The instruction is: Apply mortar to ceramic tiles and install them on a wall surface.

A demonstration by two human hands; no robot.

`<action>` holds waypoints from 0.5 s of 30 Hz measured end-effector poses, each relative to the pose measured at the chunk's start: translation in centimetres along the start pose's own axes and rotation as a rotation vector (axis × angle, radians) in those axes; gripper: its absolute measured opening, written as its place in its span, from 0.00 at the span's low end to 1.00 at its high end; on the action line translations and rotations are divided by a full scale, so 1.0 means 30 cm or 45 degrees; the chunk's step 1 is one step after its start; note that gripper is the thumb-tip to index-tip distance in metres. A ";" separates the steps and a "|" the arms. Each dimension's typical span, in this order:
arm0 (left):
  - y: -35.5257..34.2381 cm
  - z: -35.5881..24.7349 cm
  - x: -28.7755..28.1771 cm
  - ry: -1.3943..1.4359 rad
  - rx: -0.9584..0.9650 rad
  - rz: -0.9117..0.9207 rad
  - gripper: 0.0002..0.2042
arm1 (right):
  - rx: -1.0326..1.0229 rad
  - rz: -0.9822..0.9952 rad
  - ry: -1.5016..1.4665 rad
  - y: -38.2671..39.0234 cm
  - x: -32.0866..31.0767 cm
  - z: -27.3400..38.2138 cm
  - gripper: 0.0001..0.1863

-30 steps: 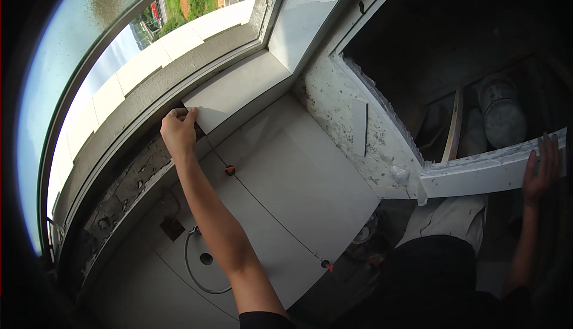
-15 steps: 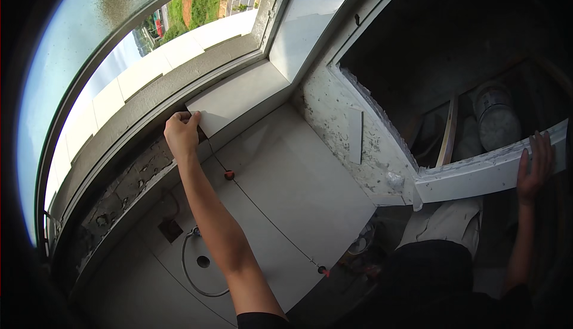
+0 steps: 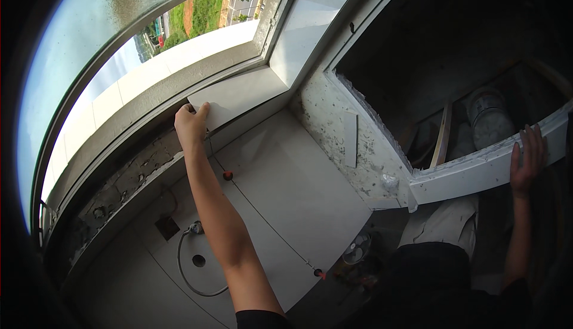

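My left hand (image 3: pixel 192 125) pinches the near end of a light grey sill tile (image 3: pixel 242 95) below the window, thumb on top and the other fingers at its end and partly hidden. A dark gap shows along the tile's window-side edge, and its held end looks slightly raised. Beyond that end runs a bare, rough mortar bed (image 3: pixel 122 183). On the far right, my right hand (image 3: pixel 529 161) lies with fingers stretched out over the white sill (image 3: pixel 471 181) of an inner opening, gripping nothing.
Large grey wall tiles (image 3: pixel 286 192) bear red tile-levelling clips (image 3: pixel 228 175) along a joint. A flexible hose (image 3: pixel 181 263) hangs beside a round hole (image 3: pixel 199 261). An open glass window (image 3: pixel 113 25) stands at upper left. A bucket (image 3: pixel 492 120) sits beyond the inner opening.
The sill tile's held end has come up a little, exposing a dark gap at its back edge. My left hand has shifted slightly right and up with it; my right hand stays on the white sill.
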State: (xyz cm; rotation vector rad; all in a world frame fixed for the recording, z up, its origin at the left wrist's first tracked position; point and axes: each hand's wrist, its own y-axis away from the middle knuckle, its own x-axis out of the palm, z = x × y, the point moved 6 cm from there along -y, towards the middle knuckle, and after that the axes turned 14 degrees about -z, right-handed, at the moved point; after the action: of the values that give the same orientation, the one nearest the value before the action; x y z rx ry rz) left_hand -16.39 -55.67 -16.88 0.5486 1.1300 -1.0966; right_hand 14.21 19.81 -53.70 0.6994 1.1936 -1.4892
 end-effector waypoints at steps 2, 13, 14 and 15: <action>0.002 0.030 -0.025 0.206 -0.083 0.007 0.22 | 0.002 -0.018 -0.037 -0.025 -0.001 0.017 0.21; 0.749 -0.174 -0.447 1.423 -0.180 -0.238 0.18 | 0.392 -0.187 -0.373 -0.216 -0.151 0.187 0.19; 0.836 -0.164 -0.424 1.525 -0.193 -0.162 0.19 | 0.461 -0.194 -0.606 -0.272 -0.177 0.270 0.20; 0.923 -0.158 -0.389 1.628 -0.203 -0.082 0.20 | 0.657 -0.128 -1.024 -0.320 -0.204 0.350 0.22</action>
State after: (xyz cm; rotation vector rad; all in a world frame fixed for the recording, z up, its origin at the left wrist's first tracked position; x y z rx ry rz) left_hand 6.16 -35.77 -12.49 1.1484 2.3102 -0.6205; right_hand 8.47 11.75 -41.77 0.2949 0.2332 -1.9232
